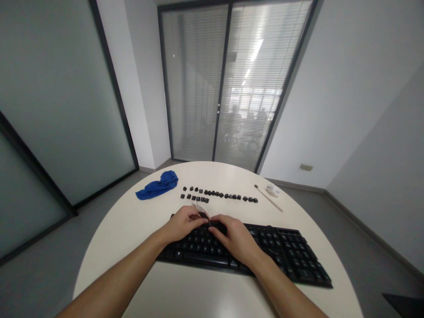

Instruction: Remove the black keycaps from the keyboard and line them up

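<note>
A black keyboard [281,254] lies across the round white table [132,221] in front of me. My left hand [183,223] rests on the keyboard's upper left part, fingers closed on a small thin tool [199,209] that points up and away. My right hand [235,238] lies just beside it on the keys, fingers curled down over the upper key rows; what it holds, if anything, is hidden. Several loose black keycaps [218,194] sit in rows on the table beyond the hands.
A crumpled blue cloth [159,185] lies at the table's far left. A thin stick-like brush [269,199] and a small white wrapper [273,191] lie at the far right. Glass partitions and blinds stand behind the table.
</note>
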The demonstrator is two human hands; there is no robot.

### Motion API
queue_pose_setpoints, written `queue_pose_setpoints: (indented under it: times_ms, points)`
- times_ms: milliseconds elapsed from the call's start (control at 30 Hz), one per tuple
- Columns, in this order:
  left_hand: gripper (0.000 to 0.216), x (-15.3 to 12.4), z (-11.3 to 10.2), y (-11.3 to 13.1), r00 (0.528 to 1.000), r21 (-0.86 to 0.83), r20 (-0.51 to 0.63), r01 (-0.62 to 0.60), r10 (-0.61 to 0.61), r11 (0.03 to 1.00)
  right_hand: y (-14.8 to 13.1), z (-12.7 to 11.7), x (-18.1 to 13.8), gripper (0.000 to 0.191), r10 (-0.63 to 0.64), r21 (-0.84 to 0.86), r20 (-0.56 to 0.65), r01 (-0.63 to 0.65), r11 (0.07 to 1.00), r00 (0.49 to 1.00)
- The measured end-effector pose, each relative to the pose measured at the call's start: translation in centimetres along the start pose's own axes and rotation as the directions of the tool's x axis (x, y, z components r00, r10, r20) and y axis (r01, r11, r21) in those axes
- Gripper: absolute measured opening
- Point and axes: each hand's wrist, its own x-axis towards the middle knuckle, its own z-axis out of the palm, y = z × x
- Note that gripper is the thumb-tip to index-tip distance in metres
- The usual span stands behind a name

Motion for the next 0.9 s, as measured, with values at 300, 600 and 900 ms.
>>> queue_pose_setpoints:
  times_ms: [300,600,900]
  points:
    - [0.026,0.01,0.26,-0.15,0.996,0.032,-0.008,0.090,-0.089,0.995,0.00,0.06,0.06,0.017,0.057,0.065,-0.034,-0.054,0.996,0.998]
    - [0.014,-0.22,0.34,0.38,0.999,0.057,0.016,0.026,-0.027,0.998,0.00,-0.09,0.14,0.019,0.061,0.070,-0.072,-0.056,0.996,0.996]
    - [0.013,-0.17,0.31,-0.02,0.999,0.045,0.005,-0.035,0.035,0.998,-0.05,-0.34,0.22,0.026,0.040,0.129,-0.041,-0.034,0.991,0.998]
